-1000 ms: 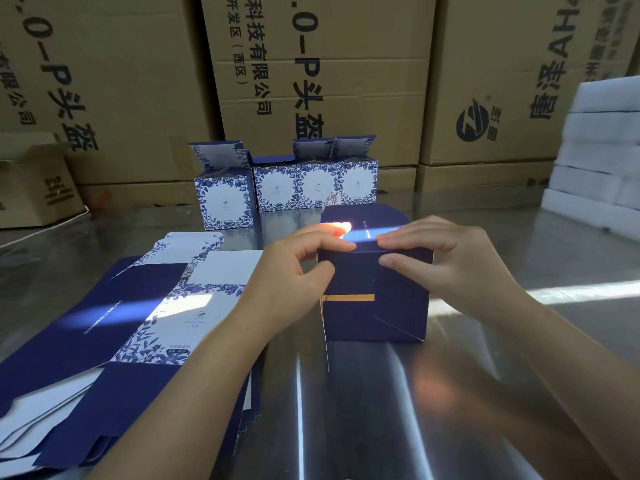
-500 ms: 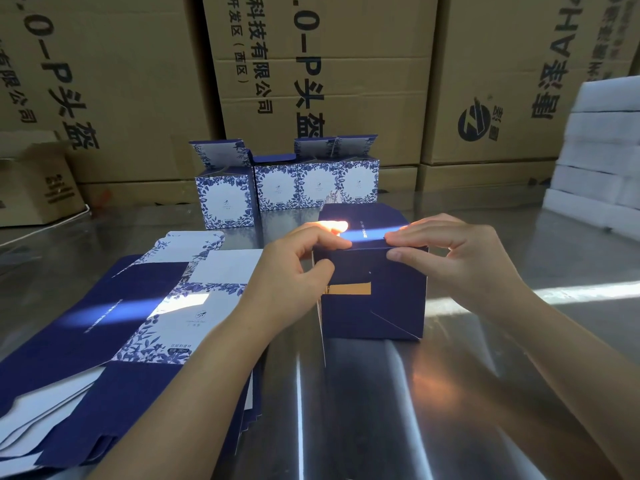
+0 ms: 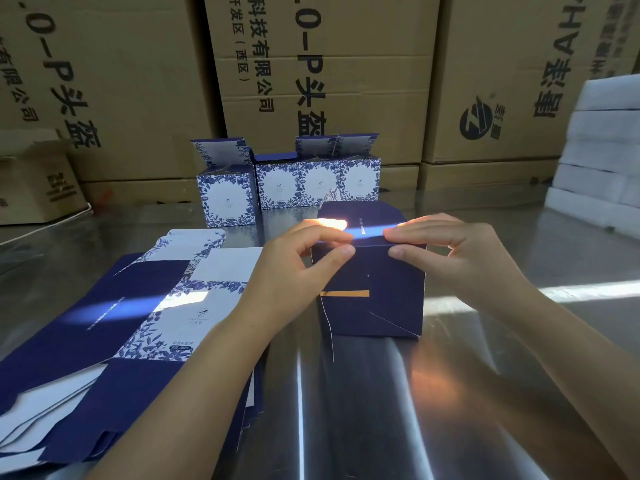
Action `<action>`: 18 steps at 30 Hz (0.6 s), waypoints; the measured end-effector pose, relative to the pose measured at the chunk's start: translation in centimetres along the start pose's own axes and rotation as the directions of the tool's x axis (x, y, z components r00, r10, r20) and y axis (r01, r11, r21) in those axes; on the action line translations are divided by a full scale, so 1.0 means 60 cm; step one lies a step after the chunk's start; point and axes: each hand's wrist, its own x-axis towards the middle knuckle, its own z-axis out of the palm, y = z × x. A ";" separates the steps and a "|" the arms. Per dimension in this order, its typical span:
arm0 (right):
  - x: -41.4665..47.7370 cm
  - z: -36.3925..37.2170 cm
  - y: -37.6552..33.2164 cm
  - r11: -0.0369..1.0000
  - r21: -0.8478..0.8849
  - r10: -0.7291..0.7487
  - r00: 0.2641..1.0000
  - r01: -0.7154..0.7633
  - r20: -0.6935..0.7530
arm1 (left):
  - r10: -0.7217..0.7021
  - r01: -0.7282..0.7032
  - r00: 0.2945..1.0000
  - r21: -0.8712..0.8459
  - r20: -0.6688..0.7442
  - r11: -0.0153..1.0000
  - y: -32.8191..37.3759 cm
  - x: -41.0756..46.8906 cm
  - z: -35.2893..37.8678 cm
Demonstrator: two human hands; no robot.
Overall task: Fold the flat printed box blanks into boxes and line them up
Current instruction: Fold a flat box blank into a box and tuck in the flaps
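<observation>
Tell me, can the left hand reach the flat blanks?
Probably yes: the left hand is pinching the top edge of the dark box, but the flat blanks lie right under its forearm, nothing between.

Dim, shadowed scene; one sunbeam glares across the steel table (image 3: pixel 585 293) and fingertips (image 3: pixel 331 224)

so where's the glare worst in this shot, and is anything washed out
In the head view a narrow sunbeam blows out a fingertip of the left hand and streaks bright blue across the dark blue box top; the same view shows it glaring white off the metal table at right and lighting a patch of the flat blanks.
</observation>
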 end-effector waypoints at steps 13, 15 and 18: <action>0.005 -0.019 0.009 0.996 0.034 0.085 0.996 -0.085 -0.018 | -0.022 0.022 1.000 0.019 -0.004 1.000 0.000 0.001 -0.006; 0.005 -0.019 0.009 0.995 0.053 0.088 0.996 -0.087 -0.017 | -0.024 0.024 1.000 0.018 -0.002 1.000 0.000 0.001 -0.005; 0.004 -0.020 0.009 0.998 0.030 0.063 0.998 -0.062 -0.028 | -0.020 0.020 1.000 0.015 0.003 1.000 0.000 0.001 -0.002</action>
